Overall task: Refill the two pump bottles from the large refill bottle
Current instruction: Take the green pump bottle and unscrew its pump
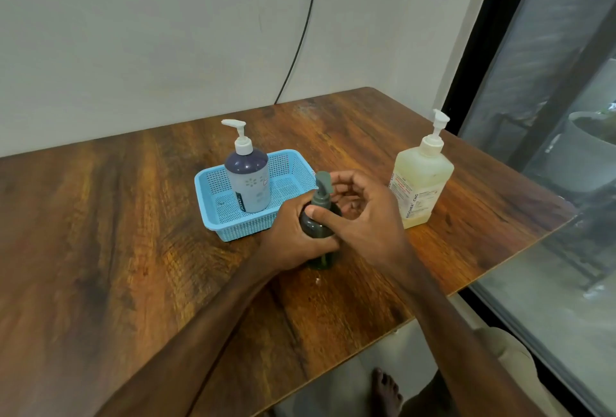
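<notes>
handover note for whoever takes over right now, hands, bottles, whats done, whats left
Left hand grips the body of the dark green pump bottle, upright on the table; right hand holds its pump neck.
Purple pump bottle stands in the blue basket; large refill bottle stands to the right, untouched.
Done: no refill visible; all three pumps are on.
Left: open the green bottle, fill it, close it; then the purple one.

Your wood-grain table (pixel 133 250) has 3 things directly on it: blue mesh basket (pixel 240 230) mid-table, dark green pump bottle (pixel 319 228) just R of it, yellowish refill bottle (pixel 420 183) nr the R edge.
</notes>
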Tool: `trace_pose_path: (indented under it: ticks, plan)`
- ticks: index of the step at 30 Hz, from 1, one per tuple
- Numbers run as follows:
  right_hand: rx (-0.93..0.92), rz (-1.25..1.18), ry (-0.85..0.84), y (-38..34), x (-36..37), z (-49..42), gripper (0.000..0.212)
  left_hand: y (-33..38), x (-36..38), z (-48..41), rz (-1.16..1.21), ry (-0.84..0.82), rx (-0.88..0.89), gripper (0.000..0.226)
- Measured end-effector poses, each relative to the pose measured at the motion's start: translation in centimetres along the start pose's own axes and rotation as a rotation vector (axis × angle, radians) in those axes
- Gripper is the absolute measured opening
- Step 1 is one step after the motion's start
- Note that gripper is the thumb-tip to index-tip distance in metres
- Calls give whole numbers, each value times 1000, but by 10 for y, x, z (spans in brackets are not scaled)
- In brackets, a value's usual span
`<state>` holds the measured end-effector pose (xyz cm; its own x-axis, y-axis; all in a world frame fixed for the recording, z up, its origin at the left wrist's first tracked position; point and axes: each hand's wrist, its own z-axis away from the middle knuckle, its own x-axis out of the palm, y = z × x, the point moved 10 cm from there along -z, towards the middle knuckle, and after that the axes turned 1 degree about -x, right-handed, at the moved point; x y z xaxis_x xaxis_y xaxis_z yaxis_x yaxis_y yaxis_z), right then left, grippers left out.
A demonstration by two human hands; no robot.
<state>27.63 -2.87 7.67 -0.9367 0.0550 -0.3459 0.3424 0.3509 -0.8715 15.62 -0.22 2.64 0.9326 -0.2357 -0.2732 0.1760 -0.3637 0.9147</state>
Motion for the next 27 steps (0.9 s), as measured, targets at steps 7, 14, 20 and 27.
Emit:
trace_pose_path:
  ticks: [7, 14, 20, 27]
  plan:
    - [14, -46, -102, -1, 4, 9, 60, -3, 1, 5, -49, 70, 32, 53]
    - [5, -140, -50, -2, -1, 9, 49, 0, 1, 8, -20, 107, 30, 54]
    - [17, -45, 10, -2, -2, 10, 53, -2, -1, 8, -44, 121, 37, 56]
    - [25, -179, -82, 3, 5, 8, 55, -2, 1, 9, 19, 125, 26, 57]
